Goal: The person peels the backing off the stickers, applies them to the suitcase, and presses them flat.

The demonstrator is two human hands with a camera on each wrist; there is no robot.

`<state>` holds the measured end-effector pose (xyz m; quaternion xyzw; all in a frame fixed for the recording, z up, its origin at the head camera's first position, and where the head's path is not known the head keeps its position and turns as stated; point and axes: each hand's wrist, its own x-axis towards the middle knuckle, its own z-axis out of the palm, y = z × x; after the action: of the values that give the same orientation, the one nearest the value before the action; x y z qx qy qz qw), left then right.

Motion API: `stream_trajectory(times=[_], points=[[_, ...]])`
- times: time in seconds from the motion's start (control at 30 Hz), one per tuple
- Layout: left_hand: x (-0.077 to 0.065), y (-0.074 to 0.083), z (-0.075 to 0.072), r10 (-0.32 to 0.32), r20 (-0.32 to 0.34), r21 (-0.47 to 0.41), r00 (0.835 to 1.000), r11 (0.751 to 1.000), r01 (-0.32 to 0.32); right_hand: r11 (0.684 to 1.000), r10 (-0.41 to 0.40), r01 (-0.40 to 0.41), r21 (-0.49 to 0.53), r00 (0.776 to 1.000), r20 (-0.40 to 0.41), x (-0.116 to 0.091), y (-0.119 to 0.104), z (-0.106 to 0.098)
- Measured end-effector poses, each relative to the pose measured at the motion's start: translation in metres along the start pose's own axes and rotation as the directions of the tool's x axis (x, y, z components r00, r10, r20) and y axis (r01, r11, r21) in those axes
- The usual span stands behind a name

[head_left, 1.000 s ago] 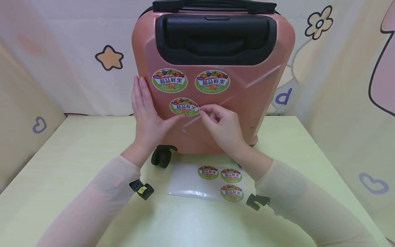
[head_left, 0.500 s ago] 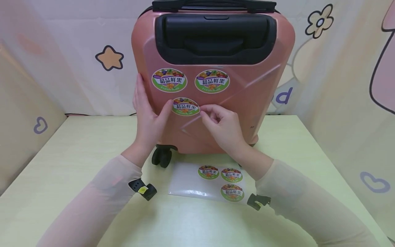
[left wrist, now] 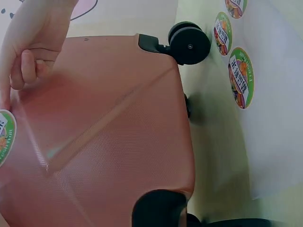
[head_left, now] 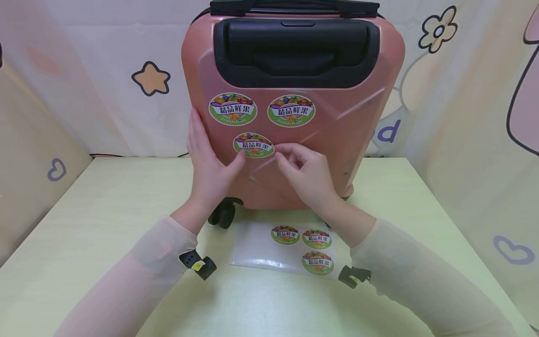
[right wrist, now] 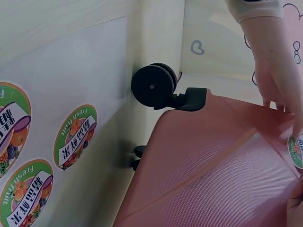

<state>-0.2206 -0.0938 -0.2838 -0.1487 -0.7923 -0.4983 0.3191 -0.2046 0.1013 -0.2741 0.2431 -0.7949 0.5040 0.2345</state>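
- So the suitcase (head_left: 337,135) is standing upright on the table (head_left: 126,210), its black handle panel (head_left: 296,47) sitting at 12 o'clock.
- The low sticker (head_left: 253,142) is resting against its front, between 7 and 8 o'clock from the middle.
- Left hand (head_left: 210,166) isn't gripping anything: straight fingers are lying along the 9 o'clock edge, thumb spreading away and touching the sticker around its 7 o'clock.
- Right hand (head_left: 309,175) is pinching the sticker's 3 o'clock edge, thumb and index closing together there.
- A second sticker (head_left: 233,109) is sitting at 11 o'clock from the low one, a third sticker (head_left: 291,111) at 2.
- At the suitcase's 6 o'clock, a sheet (head_left: 258,245) is lying flat, carrying three more stickers (head_left: 285,235).
- One black wheel (head_left: 223,214) is showing at 7 o'clock.
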Motion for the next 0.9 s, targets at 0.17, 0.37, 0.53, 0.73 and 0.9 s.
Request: stream_trajectory(times=[0.17,0.37,0.53,0.73,0.9], points=[[0.007,0.005,0.002,0.003,-0.063,-0.042,0.998,0.999,-0.006,1.000,0.003,-0.003,0.006,1.000,0.005,0.000,0.000,-0.001],[0.006,0.007,0.005,-0.008,-0.068,0.023,0.998,1.000,0.009,1.000,0.001,-0.001,-0.002,1.000,0.012,-0.001,0.000,-0.001],[-0.005,0.000,0.007,0.014,-0.055,0.100,0.998,0.995,-0.009,1.000,-0.014,0.014,0.001,1.000,0.016,0.000,0.000,0.000],[0.000,0.001,0.008,0.048,-0.098,0.107,0.994,0.994,-0.037,1.000,-0.013,0.013,0.010,1.000,0.014,0.000,0.002,0.001],[0.010,0.009,0.006,0.037,-0.134,0.048,0.990,0.998,-0.031,1.000,-0.007,0.006,0.024,1.000,0.013,-0.001,0.002,0.001]])
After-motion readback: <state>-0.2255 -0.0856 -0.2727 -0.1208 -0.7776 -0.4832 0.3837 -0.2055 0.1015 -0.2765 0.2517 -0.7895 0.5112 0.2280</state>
